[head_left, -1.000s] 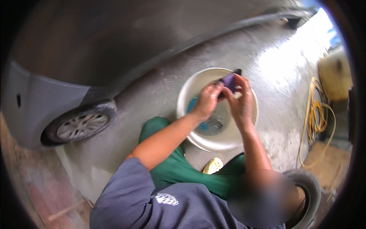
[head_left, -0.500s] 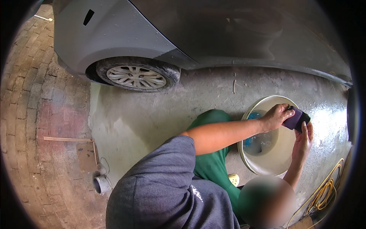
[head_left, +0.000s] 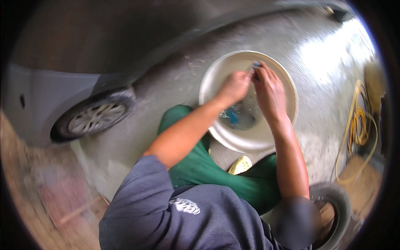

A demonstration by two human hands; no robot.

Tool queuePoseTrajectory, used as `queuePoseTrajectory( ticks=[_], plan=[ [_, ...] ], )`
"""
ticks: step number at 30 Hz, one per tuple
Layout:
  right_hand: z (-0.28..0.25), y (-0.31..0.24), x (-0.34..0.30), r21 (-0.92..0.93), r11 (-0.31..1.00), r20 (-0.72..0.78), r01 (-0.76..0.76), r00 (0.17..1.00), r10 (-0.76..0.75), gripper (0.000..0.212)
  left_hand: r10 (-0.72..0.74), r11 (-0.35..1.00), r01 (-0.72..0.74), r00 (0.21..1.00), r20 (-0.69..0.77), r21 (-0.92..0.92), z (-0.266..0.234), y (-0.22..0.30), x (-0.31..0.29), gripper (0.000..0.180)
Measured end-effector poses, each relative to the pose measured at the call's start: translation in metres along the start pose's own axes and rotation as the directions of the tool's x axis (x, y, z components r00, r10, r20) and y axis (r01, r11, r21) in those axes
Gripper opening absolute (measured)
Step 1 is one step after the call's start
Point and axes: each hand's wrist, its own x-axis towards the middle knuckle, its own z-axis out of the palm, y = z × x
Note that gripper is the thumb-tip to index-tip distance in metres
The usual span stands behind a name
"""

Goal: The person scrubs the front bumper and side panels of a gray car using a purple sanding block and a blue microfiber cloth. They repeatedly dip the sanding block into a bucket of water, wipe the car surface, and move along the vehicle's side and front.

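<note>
Cream tub (head_left: 220,71) holds water (head_left: 247,121), blue item (head_left: 232,116); over it, left hand (head_left: 236,86), right hand (head_left: 271,92) grip blurred dark object (head_left: 256,65).

a grey concrete floor (head_left: 318,96) shines under white glare (head_left: 329,48) at two o'clock; brown, reddish-stained paving (head_left: 31,179) spreads at eight, a dark grey car (head_left: 83,46) stands at ten

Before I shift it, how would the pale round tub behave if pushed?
The tub would probably feel weighty, since water lies inside. That water would likely slosh under a quick shove. Its wide shape may resist tipping.
</note>
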Motion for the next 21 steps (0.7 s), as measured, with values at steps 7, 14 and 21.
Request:
queuePoseTrajectory(
  ticks=[7,14,21],
  plan=[
    [-0.071,0.037,-0.001,0.218,0.901,0.035,-0.374,0.926,0.376,0.026,-0.334,0.737,-0.121,0.790,0.514,0.665,0.008,0.016,0.022,0.039],
    [-0.090,0.014,-0.014,0.286,0.922,-0.037,-0.260,0.959,0.282,0.022,-0.329,-0.290,-0.492,0.857,0.398,0.821,0.024,-0.147,-0.021,0.058],
    [-0.098,-0.010,-0.047,0.480,0.787,0.099,-0.388,0.915,0.390,0.027,-0.891,0.199,-0.527,0.254,0.377,0.826,-0.013,-0.146,-0.044,0.034]
  ],
)
